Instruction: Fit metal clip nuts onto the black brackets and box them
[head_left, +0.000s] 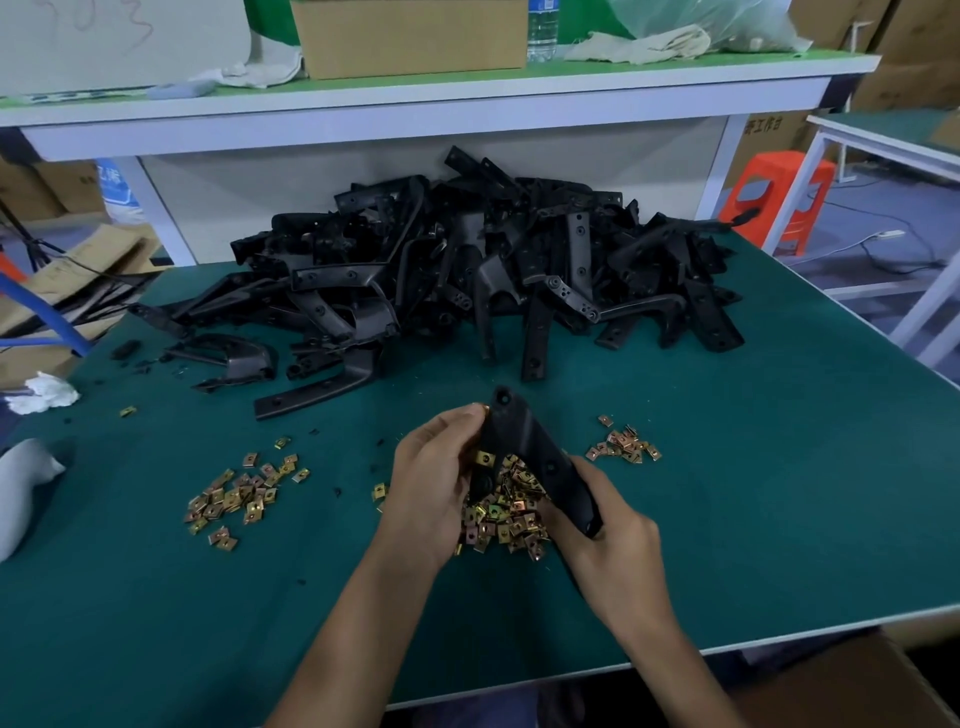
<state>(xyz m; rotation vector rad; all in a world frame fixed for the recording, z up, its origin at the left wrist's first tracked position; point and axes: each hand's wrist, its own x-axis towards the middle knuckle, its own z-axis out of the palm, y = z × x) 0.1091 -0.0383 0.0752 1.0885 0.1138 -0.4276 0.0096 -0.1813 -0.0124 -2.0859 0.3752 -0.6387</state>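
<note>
I hold one black bracket (540, 457) above the green table (727, 519). My right hand (608, 535) grips its near end. My left hand (436, 478) curls round its far part, and the thumb and fingertips pinch a gold clip nut (486, 408) at the bracket's top end. A second clip nut (484, 458) sits on the bracket's inner arm. Under my hands lies a heap of loose clip nuts (506, 519). Smaller scatters of clip nuts lie to the left (239, 496) and to the right (623, 446). A big pile of black brackets (467, 270) covers the far half of the table.
A cardboard box corner (852, 680) shows below the table's near right edge. White cloth (44, 397) and a pale bag (21, 488) lie at the left edge. A shelf behind holds a carton (415, 39) and a water bottle (543, 28). An orange stool (779, 197) stands at right.
</note>
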